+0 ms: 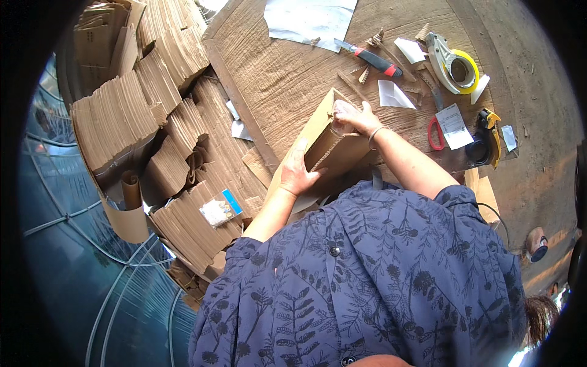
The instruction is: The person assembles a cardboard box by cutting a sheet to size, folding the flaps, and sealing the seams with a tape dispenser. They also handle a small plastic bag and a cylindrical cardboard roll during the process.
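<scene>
An open, narrow cardboard box [343,153] leans in front of my body at the table's near edge. My left hand [296,171] grips its left wall, thumb toward the opening. At the box's far end, my right hand [359,118] has its fingers closed on a clear plastic-wrapped item [344,112] in the opening. What the plastic contains is unclear, and the inside of the box is mostly hidden.
Stacked flat cardboard [116,116] fills the left side, with a small clear packet [219,209] on it. On the wooden table [269,79] lie a utility knife [370,60], a tape dispenser [451,64], red-handled scissors [435,133], a black-and-yellow tape dispenser [486,139] and paper scraps.
</scene>
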`<state>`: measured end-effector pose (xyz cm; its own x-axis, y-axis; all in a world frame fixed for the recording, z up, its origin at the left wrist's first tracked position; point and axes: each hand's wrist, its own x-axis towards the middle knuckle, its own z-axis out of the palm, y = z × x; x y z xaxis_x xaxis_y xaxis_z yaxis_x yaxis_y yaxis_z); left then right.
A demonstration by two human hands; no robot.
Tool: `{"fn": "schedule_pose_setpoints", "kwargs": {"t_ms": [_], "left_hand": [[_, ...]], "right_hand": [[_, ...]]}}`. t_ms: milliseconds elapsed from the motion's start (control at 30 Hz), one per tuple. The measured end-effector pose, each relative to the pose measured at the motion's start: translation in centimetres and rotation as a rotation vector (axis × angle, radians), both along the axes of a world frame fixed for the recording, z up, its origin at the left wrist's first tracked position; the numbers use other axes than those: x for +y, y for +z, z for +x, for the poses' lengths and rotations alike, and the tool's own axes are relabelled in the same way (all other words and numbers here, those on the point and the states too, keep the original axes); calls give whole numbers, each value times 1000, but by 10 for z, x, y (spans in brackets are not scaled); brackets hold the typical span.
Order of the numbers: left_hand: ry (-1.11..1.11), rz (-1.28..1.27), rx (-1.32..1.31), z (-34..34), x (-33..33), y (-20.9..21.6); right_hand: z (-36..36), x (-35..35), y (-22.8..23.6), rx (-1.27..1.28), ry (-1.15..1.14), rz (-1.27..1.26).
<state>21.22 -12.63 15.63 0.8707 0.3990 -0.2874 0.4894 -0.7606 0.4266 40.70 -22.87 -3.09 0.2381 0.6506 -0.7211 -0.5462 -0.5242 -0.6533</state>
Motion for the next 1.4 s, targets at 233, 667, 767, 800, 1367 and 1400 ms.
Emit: {"fn": "schedule_pose_setpoints", "kwargs": {"t_ms": [233, 667, 767, 800, 1367, 1400], "left_hand": [[-47, 6, 37, 0, 4, -1], [-65, -39, -24, 3, 6, -5], [-39, -17, -13, 2, 3, -6], [-28, -6, -2, 2, 2, -6], [22, 145, -30, 24, -40, -14], [-5, 144, -90, 28, -38, -20]], "right_hand": [[12, -13, 58, -97, -3, -180], [13, -16, 54, -70, -80, -152], [22, -16, 71, -103, -9, -64], [26, -18, 78, -120, 43, -58], [41, -39, 151, -1431, 374, 630], [47, -47, 146, -1399, 312, 640]]}}
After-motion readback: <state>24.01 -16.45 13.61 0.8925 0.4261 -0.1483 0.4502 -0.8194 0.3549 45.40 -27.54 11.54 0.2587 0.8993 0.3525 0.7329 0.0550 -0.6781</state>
